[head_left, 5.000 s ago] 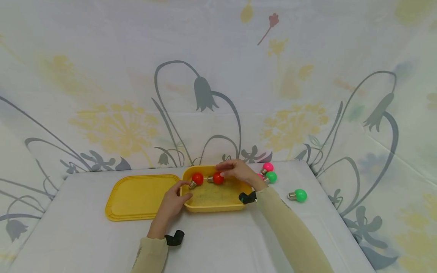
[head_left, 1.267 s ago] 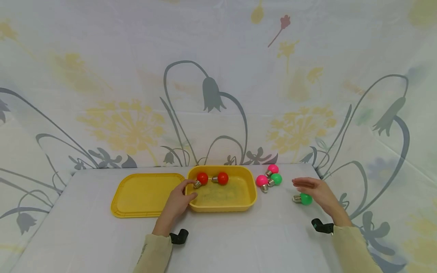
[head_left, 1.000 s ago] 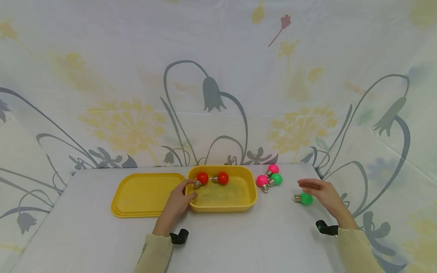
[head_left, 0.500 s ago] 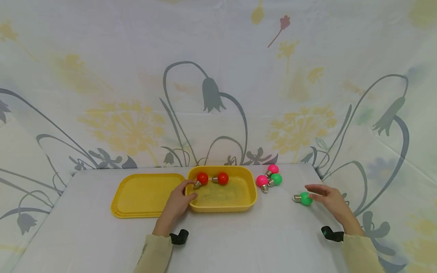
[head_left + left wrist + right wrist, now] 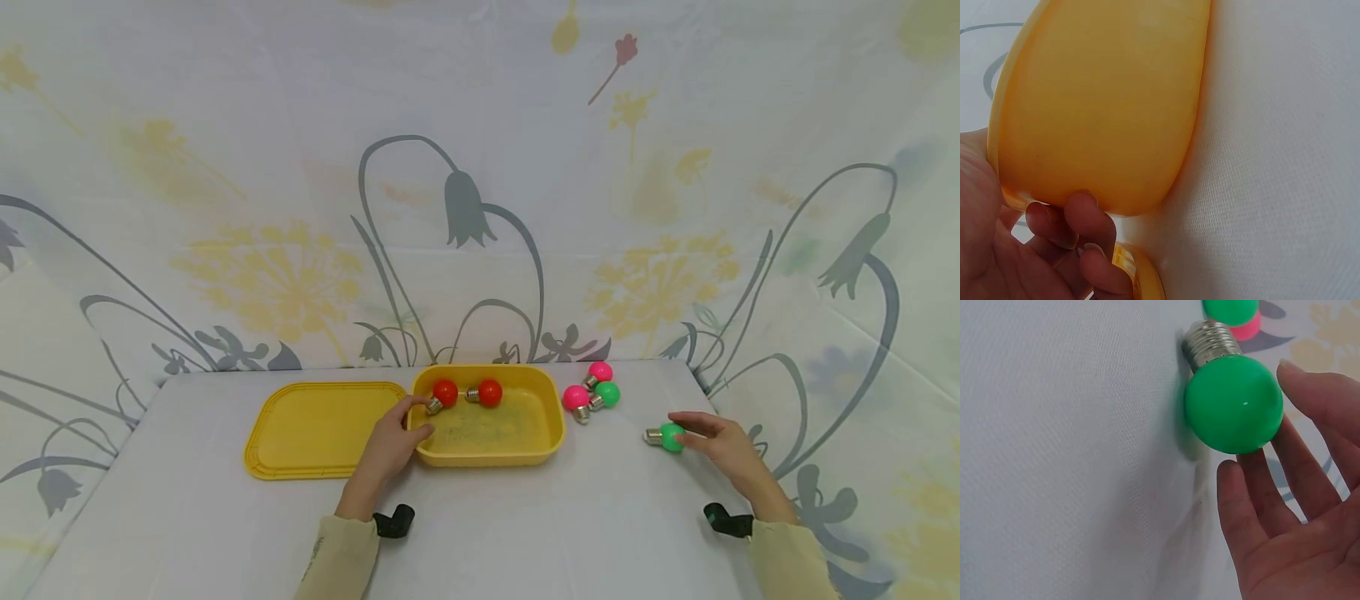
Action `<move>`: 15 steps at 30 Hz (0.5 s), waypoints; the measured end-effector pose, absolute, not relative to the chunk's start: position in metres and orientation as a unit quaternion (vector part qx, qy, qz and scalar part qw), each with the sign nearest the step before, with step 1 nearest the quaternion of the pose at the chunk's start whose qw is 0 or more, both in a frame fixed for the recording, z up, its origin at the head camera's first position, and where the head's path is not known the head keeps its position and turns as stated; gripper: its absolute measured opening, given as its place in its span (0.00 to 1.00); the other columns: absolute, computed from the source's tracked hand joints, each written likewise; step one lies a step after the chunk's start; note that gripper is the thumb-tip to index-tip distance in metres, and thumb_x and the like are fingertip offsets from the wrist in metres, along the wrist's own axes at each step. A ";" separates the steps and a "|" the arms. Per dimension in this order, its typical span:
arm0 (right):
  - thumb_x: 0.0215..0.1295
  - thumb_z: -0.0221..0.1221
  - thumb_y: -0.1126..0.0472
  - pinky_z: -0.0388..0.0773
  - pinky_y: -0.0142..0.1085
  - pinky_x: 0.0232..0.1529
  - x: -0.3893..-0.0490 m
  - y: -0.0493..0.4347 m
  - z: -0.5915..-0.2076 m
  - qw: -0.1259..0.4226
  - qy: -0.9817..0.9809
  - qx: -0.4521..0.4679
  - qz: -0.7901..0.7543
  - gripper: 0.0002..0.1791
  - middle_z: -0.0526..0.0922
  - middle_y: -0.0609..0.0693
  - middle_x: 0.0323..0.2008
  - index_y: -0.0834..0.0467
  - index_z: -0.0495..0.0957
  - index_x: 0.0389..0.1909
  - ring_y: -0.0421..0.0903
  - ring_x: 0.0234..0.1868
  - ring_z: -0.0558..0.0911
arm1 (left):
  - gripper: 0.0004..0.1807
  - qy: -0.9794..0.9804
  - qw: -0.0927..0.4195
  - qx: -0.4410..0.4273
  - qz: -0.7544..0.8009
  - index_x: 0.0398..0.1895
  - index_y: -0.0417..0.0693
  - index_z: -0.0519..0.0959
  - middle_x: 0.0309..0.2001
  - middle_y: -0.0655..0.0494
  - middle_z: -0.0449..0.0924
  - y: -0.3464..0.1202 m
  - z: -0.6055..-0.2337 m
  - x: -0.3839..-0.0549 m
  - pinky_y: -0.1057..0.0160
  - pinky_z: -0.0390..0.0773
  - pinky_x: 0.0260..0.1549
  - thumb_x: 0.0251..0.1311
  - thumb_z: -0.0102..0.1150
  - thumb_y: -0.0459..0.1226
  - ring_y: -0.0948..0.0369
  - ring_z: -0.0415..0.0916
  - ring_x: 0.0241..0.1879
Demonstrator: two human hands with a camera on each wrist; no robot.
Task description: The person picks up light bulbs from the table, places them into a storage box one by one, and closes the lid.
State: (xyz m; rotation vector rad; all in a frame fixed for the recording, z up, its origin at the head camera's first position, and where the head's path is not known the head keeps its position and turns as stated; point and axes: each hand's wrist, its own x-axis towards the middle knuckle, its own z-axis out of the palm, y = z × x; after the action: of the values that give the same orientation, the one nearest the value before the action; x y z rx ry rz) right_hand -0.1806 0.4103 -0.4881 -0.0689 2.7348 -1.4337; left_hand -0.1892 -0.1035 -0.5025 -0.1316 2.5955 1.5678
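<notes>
My left hand (image 5: 388, 443) grips the left wall of a yellow plastic container (image 5: 495, 437). In the left wrist view its fingers curl below the container's wall (image 5: 1097, 106). Two red light bulbs lie inside: one red bulb (image 5: 446, 391) by my left fingertips, the other red bulb (image 5: 491, 392) nearer the middle. Far to the right, my right hand (image 5: 729, 450) reaches around a green bulb (image 5: 667, 441) lying on the table. The right wrist view shows the thumb and loosely extended fingers around the green globe (image 5: 1232, 403), with the thumb slightly apart from it.
A flat yellow lid (image 5: 326, 429) lies left of the container. Right of it sit a pink bulb (image 5: 576, 397), another pink bulb (image 5: 601, 371) and a second green bulb (image 5: 607, 392), close together. A flower-patterned cloth (image 5: 480, 275) rises behind the white table (image 5: 525, 533).
My right hand has left the container, where it was at a red bulb, moved right and lowered around the single green bulb. My left hand stays on the container's wall.
</notes>
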 end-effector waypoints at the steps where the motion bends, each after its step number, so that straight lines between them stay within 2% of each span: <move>1: 0.65 0.65 0.58 0.67 0.19 0.47 -0.181 0.411 -0.489 0.027 0.884 -0.021 -0.465 0.27 0.80 0.63 0.57 0.69 0.75 0.60 0.23 0.52 0.71 | 0.21 0.854 0.053 -0.043 0.515 0.60 0.52 0.76 0.68 0.40 0.68 -0.104 -0.503 -0.189 0.43 0.64 0.66 0.64 0.63 0.37 0.43 0.65 0.66; 9: 0.64 0.66 0.59 0.69 0.19 0.47 -0.180 0.413 -0.493 0.031 0.880 -0.018 -0.473 0.26 0.82 0.57 0.55 0.70 0.76 0.59 0.23 0.49 0.73 | 0.21 0.854 0.054 -0.042 0.516 0.61 0.52 0.76 0.68 0.40 0.69 -0.103 -0.504 -0.190 0.43 0.64 0.66 0.64 0.63 0.37 0.43 0.65 0.66; 15: 0.64 0.67 0.58 0.69 0.20 0.46 -0.180 0.412 -0.497 0.040 0.886 0.001 -0.461 0.27 0.80 0.60 0.56 0.68 0.76 0.60 0.21 0.47 0.72 | 0.21 0.855 0.051 -0.040 0.515 0.60 0.53 0.76 0.68 0.40 0.68 -0.103 -0.504 -0.190 0.43 0.63 0.66 0.64 0.63 0.37 0.43 0.64 0.67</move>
State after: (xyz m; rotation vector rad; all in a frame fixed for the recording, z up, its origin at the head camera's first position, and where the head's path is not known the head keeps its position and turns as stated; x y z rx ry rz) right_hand -0.1802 0.4116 -0.4969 0.0036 2.7164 -1.4130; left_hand -0.1900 -0.1035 -0.5043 -0.1209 2.6017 1.5658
